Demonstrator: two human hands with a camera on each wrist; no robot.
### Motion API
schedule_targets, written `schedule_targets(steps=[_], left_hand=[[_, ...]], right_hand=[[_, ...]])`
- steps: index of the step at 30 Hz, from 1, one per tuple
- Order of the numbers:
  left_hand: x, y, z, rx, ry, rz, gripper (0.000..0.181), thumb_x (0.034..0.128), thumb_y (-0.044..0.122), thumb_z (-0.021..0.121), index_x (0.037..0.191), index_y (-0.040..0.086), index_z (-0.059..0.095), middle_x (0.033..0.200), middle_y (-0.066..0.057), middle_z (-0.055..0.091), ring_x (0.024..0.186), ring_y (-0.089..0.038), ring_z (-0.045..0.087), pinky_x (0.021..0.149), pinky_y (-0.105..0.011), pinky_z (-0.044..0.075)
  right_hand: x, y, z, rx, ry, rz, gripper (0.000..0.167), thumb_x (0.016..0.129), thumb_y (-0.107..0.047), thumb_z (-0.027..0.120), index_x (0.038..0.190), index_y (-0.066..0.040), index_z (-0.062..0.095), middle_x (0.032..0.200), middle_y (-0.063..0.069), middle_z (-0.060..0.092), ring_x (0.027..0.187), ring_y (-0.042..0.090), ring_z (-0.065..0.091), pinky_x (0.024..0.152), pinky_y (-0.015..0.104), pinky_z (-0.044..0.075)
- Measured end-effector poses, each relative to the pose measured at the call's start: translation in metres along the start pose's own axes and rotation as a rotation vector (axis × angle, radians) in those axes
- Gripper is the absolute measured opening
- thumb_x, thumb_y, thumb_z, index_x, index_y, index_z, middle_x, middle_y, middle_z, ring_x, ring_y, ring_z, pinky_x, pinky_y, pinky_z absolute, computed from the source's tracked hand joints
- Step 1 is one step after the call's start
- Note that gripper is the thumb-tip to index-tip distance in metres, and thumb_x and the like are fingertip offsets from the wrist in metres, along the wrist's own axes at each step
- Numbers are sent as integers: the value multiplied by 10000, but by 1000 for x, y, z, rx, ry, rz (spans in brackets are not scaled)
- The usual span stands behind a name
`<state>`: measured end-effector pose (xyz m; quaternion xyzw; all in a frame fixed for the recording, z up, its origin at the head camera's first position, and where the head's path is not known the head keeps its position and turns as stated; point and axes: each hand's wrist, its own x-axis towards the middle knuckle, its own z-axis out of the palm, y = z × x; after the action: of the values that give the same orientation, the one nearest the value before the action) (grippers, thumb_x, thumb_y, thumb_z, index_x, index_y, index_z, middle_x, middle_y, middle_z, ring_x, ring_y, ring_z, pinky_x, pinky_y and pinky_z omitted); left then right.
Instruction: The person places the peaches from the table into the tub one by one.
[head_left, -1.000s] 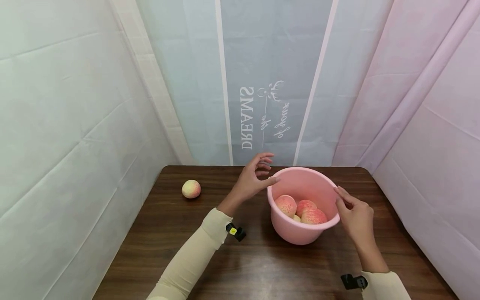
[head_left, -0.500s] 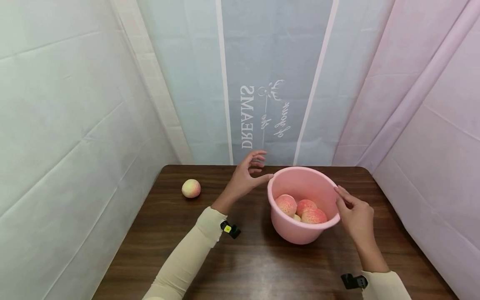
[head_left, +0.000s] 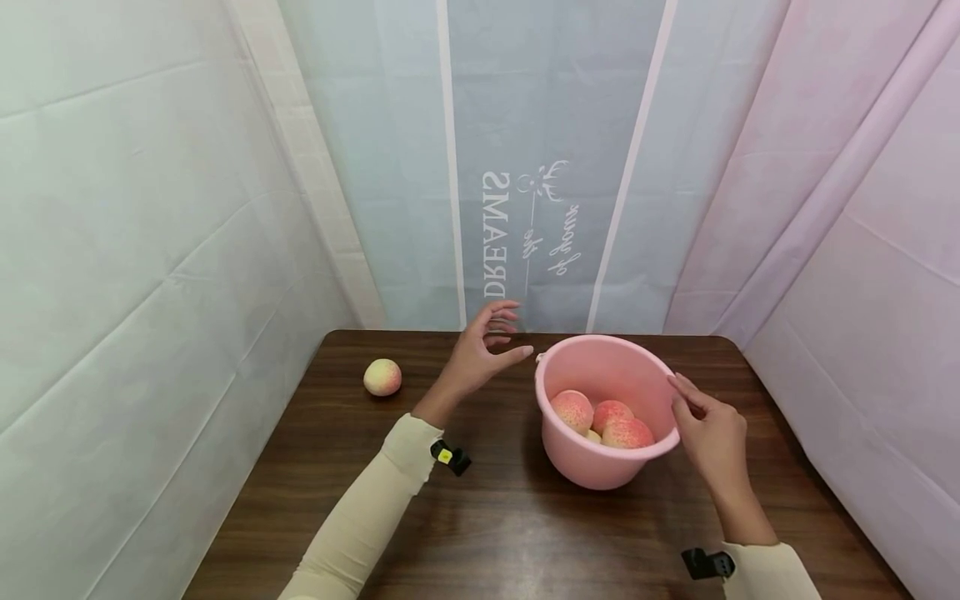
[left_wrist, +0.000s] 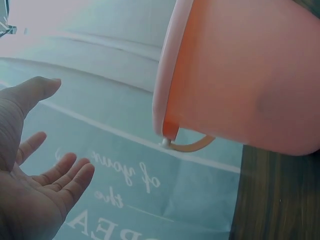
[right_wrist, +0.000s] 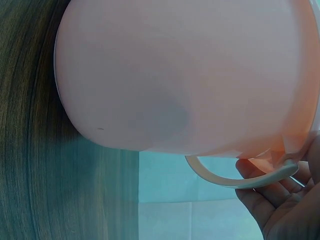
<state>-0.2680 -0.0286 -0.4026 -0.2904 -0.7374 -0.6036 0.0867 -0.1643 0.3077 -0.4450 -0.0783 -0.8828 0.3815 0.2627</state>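
Note:
A pink plastic bucket (head_left: 592, 465) stands upright on the right half of the table, with several peaches (head_left: 573, 412) inside. My right hand (head_left: 714, 433) pinches its rim on the right side. In the right wrist view, those fingers (right_wrist: 260, 202) are at the rim beside the bucket's pale handle (right_wrist: 225, 181), which hangs down behind it. My left hand (head_left: 474, 354) is in the air left of the bucket, fingers loosely spread, apart from the rim and holding nothing. The left wrist view shows its palm (left_wrist: 30, 200) and a gap to the bucket wall.
A single yellow-pink peach (head_left: 382, 377) lies at the far left of the brown wooden table (head_left: 480, 533). Behind the table hangs a grey-blue cloth (head_left: 555, 100) with white lettering. Pale cloth walls (head_left: 150, 250) close in both sides.
My left hand has come off the bucket's left rim and moved left, towards the lone peach. My right hand and the bucket have stayed in place.

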Motion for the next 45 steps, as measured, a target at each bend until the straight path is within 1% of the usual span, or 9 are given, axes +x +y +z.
schedule_targets(steps=[3, 9, 17, 23, 27, 29, 32, 36, 45], left_hand=[[-1, -1, -3, 7, 1, -6, 648, 859, 171, 833, 1425, 199, 518, 1286, -84, 567, 1165, -308, 598, 1004, -480, 498], [-3, -3, -8, 52, 12, -19, 638, 865, 193, 830, 1418, 243, 516, 1275, -35, 572, 1140, -208, 605, 994, -415, 510], [-3, -7, -13, 47, 29, -16, 640, 863, 186, 830, 1415, 267, 516, 1263, -36, 577, 1133, -225, 606, 1000, -502, 500], [-4, -8, -16, 40, 39, -18, 656, 856, 187, 837, 1422, 238, 509, 1263, -64, 585, 1132, -265, 601, 1000, -543, 489], [-5, -8, -18, 35, 42, -21, 674, 858, 136, 830, 1442, 182, 496, 1281, -128, 577, 1144, -328, 583, 1003, -558, 481], [-7, -5, -19, 35, 41, -24, 680, 861, 105, 820, 1452, 135, 483, 1292, -177, 568, 1153, -374, 573, 1005, -570, 475], [-11, 5, -22, 29, 33, -25, 676, 868, 70, 802, 1455, 70, 467, 1297, -229, 555, 1158, -417, 561, 1007, -588, 465], [-16, 18, -26, 31, 32, -28, 650, 871, 51, 789, 1439, 43, 472, 1281, -233, 560, 1144, -412, 565, 994, -599, 466], [-22, 14, -33, 27, 60, -35, 644, 871, 19, 774, 1437, 39, 469, 1284, -245, 555, 1143, -435, 556, 977, -627, 459]], right_hand=[[0, 1, 0, -1, -2, 7, 304, 986, -168, 641, 1277, -113, 709, 1286, 71, 675, 1171, 327, 647, 713, -27, 343], [-2, 2, 0, 1, -7, 14, 308, 991, -174, 634, 1284, -110, 704, 1296, 67, 671, 1174, 320, 645, 706, -25, 353], [-1, 3, 1, 6, -3, -3, 304, 987, -159, 638, 1277, -103, 709, 1291, 73, 674, 1161, 332, 651, 697, -24, 355], [-1, 3, 1, 17, 11, -26, 300, 981, -147, 637, 1266, -93, 714, 1284, 75, 678, 1139, 339, 658, 685, -18, 366], [-2, 4, 2, 15, 19, -27, 298, 980, -153, 635, 1261, -96, 718, 1274, 74, 683, 1130, 337, 663, 687, -18, 367], [-3, 4, 2, 13, 22, -26, 297, 980, -157, 635, 1259, -98, 720, 1270, 72, 686, 1123, 335, 666, 682, -16, 369], [-3, 4, 2, 10, 20, -24, 299, 981, -164, 634, 1260, -99, 720, 1269, 67, 686, 1126, 328, 666, 680, -14, 369], [-3, 4, 2, 15, 14, -18, 302, 984, -166, 633, 1267, -98, 714, 1278, 67, 682, 1134, 324, 662, 676, -12, 373], [-3, 3, 2, 26, 0, -16, 306, 988, -167, 633, 1278, -98, 707, 1292, 71, 673, 1135, 334, 658, 663, -5, 386]])
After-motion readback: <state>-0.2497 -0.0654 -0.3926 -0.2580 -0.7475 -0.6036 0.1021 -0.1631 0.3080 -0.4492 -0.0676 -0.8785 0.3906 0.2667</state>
